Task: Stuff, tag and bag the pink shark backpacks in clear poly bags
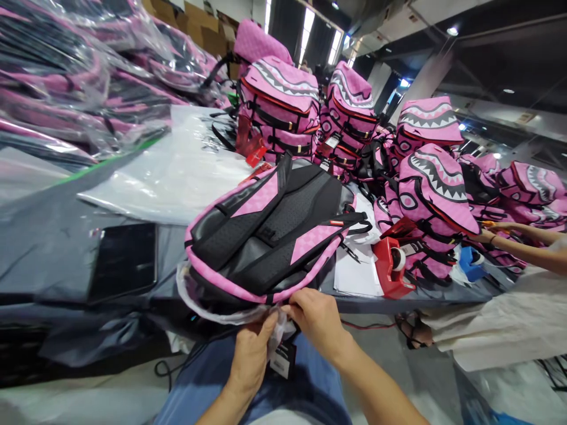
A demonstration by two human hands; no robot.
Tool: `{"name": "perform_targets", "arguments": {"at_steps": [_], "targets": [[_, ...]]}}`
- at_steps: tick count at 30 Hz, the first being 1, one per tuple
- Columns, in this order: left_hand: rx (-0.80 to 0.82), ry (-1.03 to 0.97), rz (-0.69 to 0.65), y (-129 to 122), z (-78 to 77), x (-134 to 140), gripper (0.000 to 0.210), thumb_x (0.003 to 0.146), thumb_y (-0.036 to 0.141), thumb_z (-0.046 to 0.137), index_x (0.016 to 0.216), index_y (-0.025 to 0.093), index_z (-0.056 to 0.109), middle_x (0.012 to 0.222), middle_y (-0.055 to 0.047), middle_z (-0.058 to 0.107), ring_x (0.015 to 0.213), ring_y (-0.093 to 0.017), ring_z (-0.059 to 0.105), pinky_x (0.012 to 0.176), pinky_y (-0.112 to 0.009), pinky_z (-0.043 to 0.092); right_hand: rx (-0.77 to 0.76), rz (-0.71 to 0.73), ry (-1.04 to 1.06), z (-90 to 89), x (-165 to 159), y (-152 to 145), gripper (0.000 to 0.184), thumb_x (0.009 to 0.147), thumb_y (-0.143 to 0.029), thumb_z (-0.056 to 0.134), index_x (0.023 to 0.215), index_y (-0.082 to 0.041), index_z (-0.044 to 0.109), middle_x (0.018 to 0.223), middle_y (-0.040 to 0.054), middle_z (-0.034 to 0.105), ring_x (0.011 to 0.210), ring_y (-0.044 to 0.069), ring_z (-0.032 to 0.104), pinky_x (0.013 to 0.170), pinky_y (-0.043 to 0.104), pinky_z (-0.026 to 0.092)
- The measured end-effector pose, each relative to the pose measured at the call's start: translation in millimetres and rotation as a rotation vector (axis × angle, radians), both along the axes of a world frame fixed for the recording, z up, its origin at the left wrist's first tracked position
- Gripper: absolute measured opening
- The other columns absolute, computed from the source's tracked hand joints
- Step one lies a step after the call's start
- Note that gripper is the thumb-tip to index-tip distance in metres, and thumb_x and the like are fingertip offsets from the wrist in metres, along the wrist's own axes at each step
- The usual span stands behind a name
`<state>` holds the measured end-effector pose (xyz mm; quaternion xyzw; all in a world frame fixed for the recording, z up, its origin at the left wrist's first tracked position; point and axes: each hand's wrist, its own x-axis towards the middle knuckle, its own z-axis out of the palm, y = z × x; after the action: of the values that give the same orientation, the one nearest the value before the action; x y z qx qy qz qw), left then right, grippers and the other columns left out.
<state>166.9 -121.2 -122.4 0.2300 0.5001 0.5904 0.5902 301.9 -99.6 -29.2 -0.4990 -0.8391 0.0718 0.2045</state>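
A pink and black backpack [270, 230] lies on the table in front of me, its straps and padded back facing up. Clear plastic [208, 310] curves around its near end. My left hand [251, 353] is closed, thumb and fingers pinching bunched plastic just below the backpack's near edge. Close beside it, my right hand [316, 323] is closed too, its fingertips on the plastic near the pink piping. A black hang tag with a white label [282, 359] dangles under the hands. What lies inside the fingers is partly hidden.
Plastic-wrapped backpacks [80, 77] are heaped at the left. A flat dark tablet-like thing [124, 260] and clear plastic sheets [159, 171] lie nearer. Stacked pink backpacks [281, 97] line the far side. A red tape dispenser [393, 268] stands right; another person's arm [522, 248] reaches in.
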Motion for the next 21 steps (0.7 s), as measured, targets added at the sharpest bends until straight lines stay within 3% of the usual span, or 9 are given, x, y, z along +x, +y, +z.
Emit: {"name": "perform_targets", "arguments": {"at_steps": [4, 9, 13, 16, 18, 21], "targets": [[-0.063, -0.087, 0.012, 2, 2.0, 2, 0.062, 0.048, 0.063, 0.091, 0.087, 0.017, 0.076, 0.093, -0.009, 0.078, 0.088, -0.025, 0.071, 0.091, -0.039, 0.057, -0.264, 0.019, 0.321, -6.8, 9, 4, 0.014, 0.097, -0.018, 0.055, 0.088, -0.017, 0.066, 0.080, 0.0033, 0.071, 0.072, 0.014, 0.063, 0.069, 0.023, 0.046], [-0.124, -0.194, 0.023, 3, 19.7, 1, 0.067, 0.038, 0.055, 0.098, 0.089, 0.017, 0.075, 0.094, -0.006, 0.078, 0.086, -0.022, 0.071, 0.088, -0.035, 0.058, -0.592, -0.049, 0.709, -31.3, -1, 11, 0.013, 0.082, -0.012, 0.054, 0.078, -0.017, 0.066, 0.068, -0.0014, 0.066, 0.060, 0.011, 0.058, 0.061, 0.020, 0.046], [-0.137, -0.206, 0.037, 2, 27.2, 1, 0.067, 0.036, 0.055, 0.099, 0.087, 0.019, 0.074, 0.090, -0.003, 0.078, 0.091, -0.021, 0.071, 0.093, -0.033, 0.057, -0.480, -0.185, 0.677, -39.6, -12, 8, 0.008, 0.069, -0.013, 0.060, 0.074, -0.017, 0.065, 0.059, -0.0040, 0.060, 0.053, 0.010, 0.051, 0.054, 0.020, 0.039], [-0.148, -0.199, 0.065, 1, 26.0, 2, 0.069, 0.034, 0.057, 0.098, 0.086, 0.018, 0.074, 0.090, -0.003, 0.077, 0.090, -0.020, 0.070, 0.090, -0.030, 0.057, -0.305, -0.240, 0.656, -39.8, -15, -1, 0.005, 0.072, -0.020, 0.061, 0.074, -0.018, 0.064, 0.058, -0.0041, 0.056, 0.052, 0.010, 0.048, 0.055, 0.021, 0.038], [-0.134, -0.178, 0.072, 1, 23.5, 2, 0.071, 0.035, 0.058, 0.097, 0.088, 0.018, 0.075, 0.095, -0.005, 0.078, 0.091, -0.020, 0.071, 0.089, -0.029, 0.057, -0.324, -0.227, 0.671, -39.7, -15, -6, 0.016, 0.081, -0.030, 0.060, 0.071, -0.018, 0.063, 0.057, -0.0030, 0.055, 0.052, 0.010, 0.048, 0.054, 0.022, 0.037], [-0.106, -0.152, 0.026, 2, 19.0, 1, 0.072, 0.040, 0.061, 0.095, 0.094, 0.017, 0.075, 0.102, -0.007, 0.078, 0.095, -0.022, 0.072, 0.092, -0.031, 0.057, -0.644, -0.131, 0.740, -40.0, -13, -7, 0.061, 0.096, -0.061, 0.043, 0.053, -0.019, 0.053, 0.043, -0.0024, 0.046, 0.041, 0.009, 0.040, 0.046, 0.022, 0.032]]}}
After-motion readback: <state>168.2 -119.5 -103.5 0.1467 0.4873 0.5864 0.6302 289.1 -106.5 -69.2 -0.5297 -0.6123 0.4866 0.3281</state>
